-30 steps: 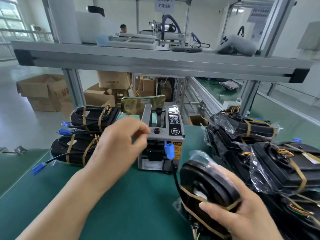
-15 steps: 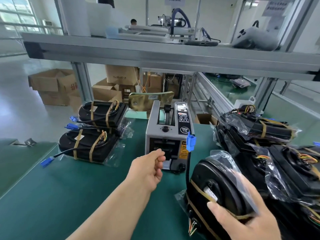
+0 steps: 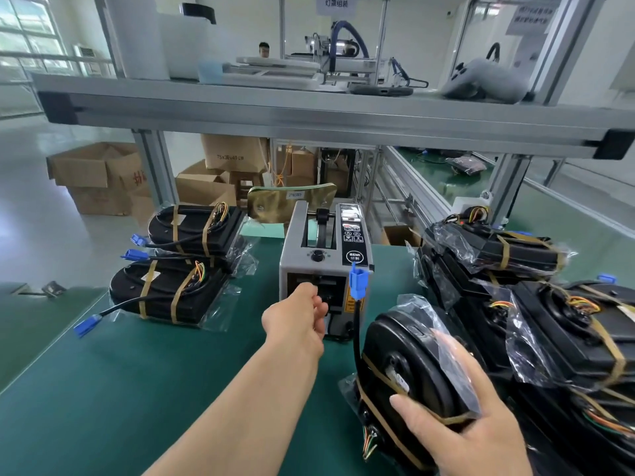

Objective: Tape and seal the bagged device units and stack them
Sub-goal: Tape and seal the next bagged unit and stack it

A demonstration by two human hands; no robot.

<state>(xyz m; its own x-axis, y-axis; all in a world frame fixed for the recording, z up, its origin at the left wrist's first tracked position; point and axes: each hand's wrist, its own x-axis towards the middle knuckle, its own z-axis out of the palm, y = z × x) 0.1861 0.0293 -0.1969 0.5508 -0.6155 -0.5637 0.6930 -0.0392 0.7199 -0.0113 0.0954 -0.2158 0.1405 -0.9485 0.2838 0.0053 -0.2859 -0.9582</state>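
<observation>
Green bench mat (image 3: 137, 389): heap of bagged black units (image 3: 515, 255) right, two taped units (image 3: 168, 293) left. Grey box-shaped tape dispenser (image 3: 309, 266) mid-bench. Right hand (image 3: 474, 431) grips a round black device unit in clear plastic bag (image 3: 409, 365), tilted on edge just beside the dispenser. Left hand (image 3: 295, 321): fingers curled at dispenser's front slot; any hold on tape cannot be told.

Bench (image 3: 137, 389), green mat top.
Automatic tape dispenser (image 3: 324, 266): at the fingertips of the left grip (image 3: 295, 324).
Taped bagged unit (image 3: 165, 293), second taped unit (image 3: 196, 228) behind it: well left of that grip.
Upright bagged unit (image 3: 405, 365): in the right grip (image 3: 481, 427).
Heap of bagged units (image 3: 508, 249): just right of it.
</observation>
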